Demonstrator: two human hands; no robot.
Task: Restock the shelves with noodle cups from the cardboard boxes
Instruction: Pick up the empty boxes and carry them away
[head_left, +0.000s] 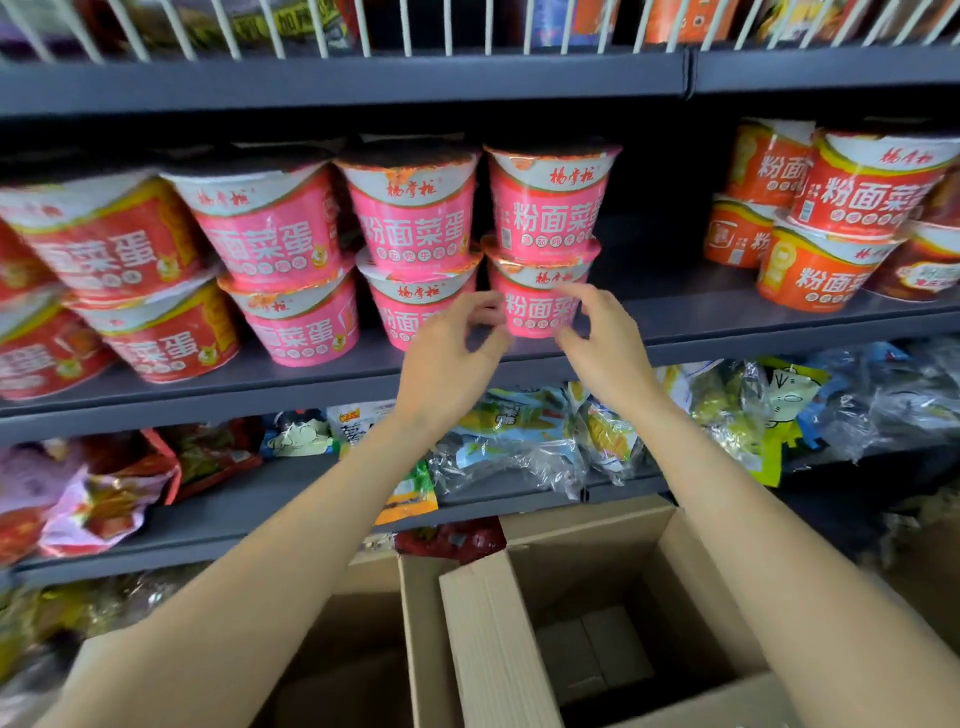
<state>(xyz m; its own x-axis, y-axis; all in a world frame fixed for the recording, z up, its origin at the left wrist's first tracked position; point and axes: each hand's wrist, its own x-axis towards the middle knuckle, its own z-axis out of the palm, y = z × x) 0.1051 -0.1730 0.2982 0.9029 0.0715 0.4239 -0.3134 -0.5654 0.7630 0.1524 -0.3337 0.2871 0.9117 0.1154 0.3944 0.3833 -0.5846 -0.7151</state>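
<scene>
Scene: A person stood facing a dark grey shelf (727, 306) stocked with noodle cups, both bare arms reaching forward and up from the bottom of the head view.

Task thing: The lower pink cup (537, 299) at the right end of the pink row stood upright on the shelf, its long axis vertical, with another pink cup (550, 195) stacked on its lid.

Left hand: The left hand (457, 343) was just left of that lower cup, fingers loosely curled and spread, apparently holding nothing; whether the fingertips touched the cup wall could not be told through the blur.

Right hand: The right hand (597, 332) was just right of the same cup, fingers spread and curved toward it, likewise gripping nothing that could be seen.

Key relation: The cup lay directly ahead, between the two hands, both about equally near.

Neighbours: The next pink stack (415, 306) stood close on the left, almost touching the left hand's fingers.

Open room: To the right, a bare stretch of shelf lay between the pink cups and the orange cups (810, 275), well apart.

Edges: The shelf's front lip ran just under the hands; the shelf above sat close over the upper cups.

Boxes: An open cardboard box (691, 571) sat below the arms, showing no cups inside.

Judgement: The stack was probably being settled or released, so any nudge should go rightward or back.
</scene>
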